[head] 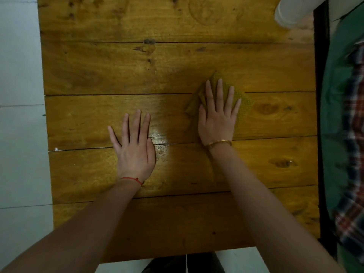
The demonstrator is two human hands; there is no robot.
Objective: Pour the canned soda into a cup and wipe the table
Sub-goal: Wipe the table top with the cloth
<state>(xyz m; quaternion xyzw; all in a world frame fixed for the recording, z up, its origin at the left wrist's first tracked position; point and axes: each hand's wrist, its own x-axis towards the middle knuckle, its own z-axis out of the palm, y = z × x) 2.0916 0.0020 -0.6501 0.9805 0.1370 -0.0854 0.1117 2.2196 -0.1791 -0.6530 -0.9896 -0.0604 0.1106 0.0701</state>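
A folded yellow cloth (244,101) lies on the wooden plank table (98,75), right of centre. My right hand (217,117) presses flat on the cloth with straight, spread fingers. My left hand (134,146) rests flat on the bare wood to the left, fingers straight. A wet, shiny patch (161,142) sits on the wood between the two hands. A white cup (291,12) stands at the table's far right corner, blurred and partly cut off. No soda can is in view.
White floor tiles (19,134) run along the table's left edge. On the right, past a dark edge, lie green fabric (334,115) and plaid cloth (354,134). Dark trousers (183,263) show below the near edge.
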